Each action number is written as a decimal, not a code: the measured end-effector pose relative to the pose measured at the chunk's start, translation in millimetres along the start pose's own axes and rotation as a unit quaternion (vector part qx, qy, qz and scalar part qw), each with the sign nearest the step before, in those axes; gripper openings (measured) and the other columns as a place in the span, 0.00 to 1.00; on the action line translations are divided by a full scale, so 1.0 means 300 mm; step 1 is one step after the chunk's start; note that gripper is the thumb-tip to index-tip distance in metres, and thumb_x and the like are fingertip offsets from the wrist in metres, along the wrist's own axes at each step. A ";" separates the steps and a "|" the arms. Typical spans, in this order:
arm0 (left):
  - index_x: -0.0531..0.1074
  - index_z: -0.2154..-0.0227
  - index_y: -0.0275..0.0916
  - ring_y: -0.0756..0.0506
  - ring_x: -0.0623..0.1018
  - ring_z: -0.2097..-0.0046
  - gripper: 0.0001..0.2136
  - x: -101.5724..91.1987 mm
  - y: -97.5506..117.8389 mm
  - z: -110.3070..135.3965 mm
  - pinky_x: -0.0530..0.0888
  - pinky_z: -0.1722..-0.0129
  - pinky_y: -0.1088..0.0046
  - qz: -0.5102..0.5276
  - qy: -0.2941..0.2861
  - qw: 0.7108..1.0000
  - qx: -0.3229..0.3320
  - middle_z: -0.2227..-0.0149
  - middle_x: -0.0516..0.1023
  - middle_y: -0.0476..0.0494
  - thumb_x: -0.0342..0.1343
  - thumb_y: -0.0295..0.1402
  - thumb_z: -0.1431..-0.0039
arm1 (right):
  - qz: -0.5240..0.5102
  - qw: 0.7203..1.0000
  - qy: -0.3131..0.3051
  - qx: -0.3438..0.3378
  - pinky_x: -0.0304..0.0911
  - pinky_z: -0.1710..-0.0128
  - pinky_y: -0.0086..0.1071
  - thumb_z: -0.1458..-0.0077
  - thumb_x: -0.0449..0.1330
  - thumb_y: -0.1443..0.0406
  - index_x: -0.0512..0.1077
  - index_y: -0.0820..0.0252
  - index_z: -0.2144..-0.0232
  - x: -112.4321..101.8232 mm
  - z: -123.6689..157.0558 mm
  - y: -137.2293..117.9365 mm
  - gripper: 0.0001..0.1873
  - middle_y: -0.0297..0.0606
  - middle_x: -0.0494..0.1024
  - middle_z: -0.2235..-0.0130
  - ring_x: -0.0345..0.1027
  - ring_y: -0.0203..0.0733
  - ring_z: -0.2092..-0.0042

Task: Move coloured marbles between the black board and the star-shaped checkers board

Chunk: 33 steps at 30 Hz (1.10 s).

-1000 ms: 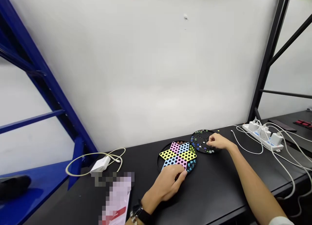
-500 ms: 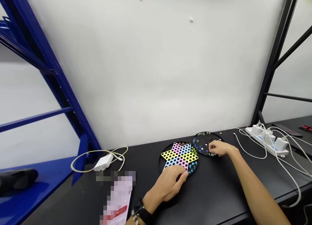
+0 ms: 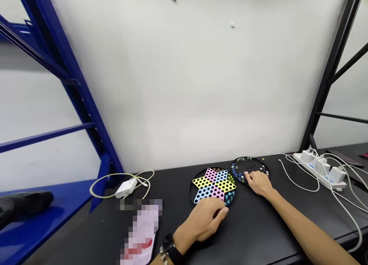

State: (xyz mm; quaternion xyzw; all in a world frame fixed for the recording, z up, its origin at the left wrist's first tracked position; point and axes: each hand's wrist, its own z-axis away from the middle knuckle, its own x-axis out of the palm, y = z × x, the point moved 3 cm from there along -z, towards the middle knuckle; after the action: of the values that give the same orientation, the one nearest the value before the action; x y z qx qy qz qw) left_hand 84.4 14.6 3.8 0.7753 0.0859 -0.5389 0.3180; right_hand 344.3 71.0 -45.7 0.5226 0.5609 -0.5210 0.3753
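Note:
A round black Chinese checkers board (image 3: 214, 184) has a pink, yellow and blue star full of holes; coloured marbles (image 3: 230, 197) show around its rim. My left hand (image 3: 205, 217) is at the board's near edge with its fingers curled and its thumb apart; whatever the fingers hold, if anything, is hidden. Behind and to the right lies a second round black board (image 3: 249, 166), with green, blue and white marbles around its edge. Over its near side is my right hand (image 3: 258, 182), its fingers drawn together close to the marbles. Nothing between those fingertips can be made out.
To the left, a white power adapter (image 3: 126, 187) lies with a coiled cable. A blurred-out flat pink thing (image 3: 143, 228) lies near the front. A white power strip (image 3: 319, 169) with plugs and trailing cables is at right. Blue shelving (image 3: 83, 92) stands left, against the wall.
My right hand has turned and drawn back toward the near side of the second board. My left hand stays by the star board. The whole view has shifted slightly.

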 end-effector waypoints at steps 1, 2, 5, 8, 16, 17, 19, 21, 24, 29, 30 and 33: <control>0.64 0.76 0.40 0.49 0.69 0.70 0.18 0.002 0.001 0.000 0.64 0.66 0.73 0.002 -0.001 1.000 0.001 0.73 0.72 0.49 0.39 0.38 0.31 | 0.002 1.000 0.001 0.002 0.60 0.61 0.34 0.32 0.39 0.53 0.78 0.60 0.72 -0.002 -0.002 -0.001 0.32 0.49 0.80 0.65 0.75 0.48 0.61; 0.65 0.76 0.40 0.49 0.69 0.70 0.19 0.003 0.002 0.000 0.64 0.66 0.73 0.002 -0.001 1.000 0.002 0.73 0.72 0.49 0.39 0.38 0.31 | 0.003 1.000 0.002 0.004 0.60 0.61 0.34 0.32 0.39 0.52 0.78 0.59 0.71 -0.004 -0.004 -0.005 0.33 0.49 0.80 0.65 0.75 0.48 0.61; 0.65 0.76 0.40 0.48 0.69 0.70 0.19 -0.001 0.000 -0.002 0.64 0.66 0.73 -0.001 0.007 1.000 0.005 0.73 0.72 0.49 0.38 0.39 0.30 | -0.004 1.000 0.012 0.018 0.60 0.61 0.33 0.32 0.39 0.51 0.78 0.60 0.72 -0.020 -0.010 -0.015 0.34 0.49 0.80 0.65 0.75 0.47 0.61; 0.65 0.75 0.40 0.48 0.69 0.70 0.20 -0.012 -0.003 -0.008 0.65 0.66 0.72 -0.002 0.026 1.000 0.008 0.73 0.72 0.49 0.37 0.39 0.30 | -0.030 0.998 0.027 0.040 0.58 0.63 0.32 0.32 0.37 0.50 0.77 0.60 0.75 -0.049 -0.012 -0.010 0.36 0.48 0.80 0.67 0.74 0.45 0.63; 0.67 0.74 0.40 0.46 0.70 0.67 0.17 -0.111 -0.032 0.008 0.64 0.64 0.69 -0.079 0.264 0.961 -0.001 0.71 0.73 0.45 0.39 0.35 0.32 | -0.099 0.991 0.063 -0.056 0.52 0.70 0.30 0.31 0.35 0.51 0.74 0.58 0.78 -0.099 0.057 -0.261 0.36 0.41 0.78 0.73 0.71 0.40 0.70; 0.67 0.75 0.40 0.46 0.69 0.67 0.17 -0.129 -0.038 0.018 0.64 0.65 0.68 -0.089 0.298 0.950 -0.001 0.72 0.72 0.45 0.39 0.35 0.33 | -0.100 0.990 0.054 -0.087 0.52 0.69 0.30 0.31 0.36 0.51 0.74 0.58 0.77 -0.093 0.074 -0.336 0.36 0.41 0.78 0.73 0.71 0.40 0.70; 0.66 0.76 0.41 0.46 0.68 0.70 0.16 -0.161 -0.048 0.040 0.63 0.67 0.68 -0.115 0.350 0.930 0.010 0.74 0.71 0.45 0.40 0.34 0.34 | -0.099 0.980 0.023 -0.168 0.55 0.66 0.30 0.31 0.37 0.53 0.76 0.57 0.73 -0.073 0.104 -0.486 0.33 0.41 0.80 0.69 0.72 0.41 0.67; 0.64 0.78 0.41 0.46 0.67 0.72 0.16 -0.186 -0.055 0.061 0.61 0.69 0.67 -0.135 0.391 0.910 0.025 0.76 0.69 0.46 0.40 0.33 0.35 | -0.073 0.973 -0.005 -0.219 0.58 0.65 0.31 0.32 0.40 0.53 0.77 0.57 0.67 -0.049 0.121 -0.599 0.29 0.42 0.80 0.66 0.73 0.44 0.66; 0.63 0.79 0.42 0.46 0.66 0.72 0.16 -0.202 -0.060 0.079 0.61 0.69 0.67 -0.137 0.419 0.897 0.034 0.78 0.68 0.47 0.40 0.32 0.35 | -0.037 0.972 -0.027 -0.229 0.60 0.66 0.34 0.33 0.44 0.56 0.77 0.60 0.64 -0.014 0.131 -0.665 0.25 0.45 0.80 0.65 0.73 0.47 0.66; 0.64 0.79 0.41 0.46 0.66 0.72 0.16 -0.187 -0.052 0.071 0.61 0.70 0.68 -0.115 0.402 0.907 0.043 0.77 0.68 0.47 0.41 0.31 0.35 | -0.067 0.969 0.005 -0.236 0.60 0.67 0.33 0.35 0.47 0.58 0.74 0.60 0.60 0.015 0.167 -0.642 0.18 0.44 0.79 0.61 0.72 0.44 0.65; 0.64 0.79 0.41 0.47 0.66 0.72 0.16 -0.183 -0.050 0.068 0.61 0.70 0.68 -0.111 0.396 0.910 0.045 0.77 0.68 0.47 0.41 0.31 0.35 | -0.079 0.966 0.004 -0.247 0.60 0.67 0.32 0.36 0.49 0.57 0.74 0.59 0.60 0.016 0.170 -0.639 0.17 0.42 0.78 0.61 0.72 0.43 0.66; 0.64 0.79 0.40 0.47 0.66 0.72 0.16 -0.176 -0.051 0.063 0.61 0.69 0.68 -0.104 0.385 0.916 0.042 0.77 0.68 0.47 0.42 0.31 0.35 | -0.120 0.961 0.018 -0.247 0.59 0.67 0.31 0.37 0.52 0.55 0.73 0.57 0.63 -0.007 0.135 -0.608 0.14 0.39 0.76 0.62 0.70 0.40 0.65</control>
State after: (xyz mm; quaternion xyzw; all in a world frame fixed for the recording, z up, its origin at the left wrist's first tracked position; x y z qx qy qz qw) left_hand 40.9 26.6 40.6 0.9221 0.2597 -0.2315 0.1697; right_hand 161.4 47.1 -15.7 0.3520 0.7374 -0.3980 0.4170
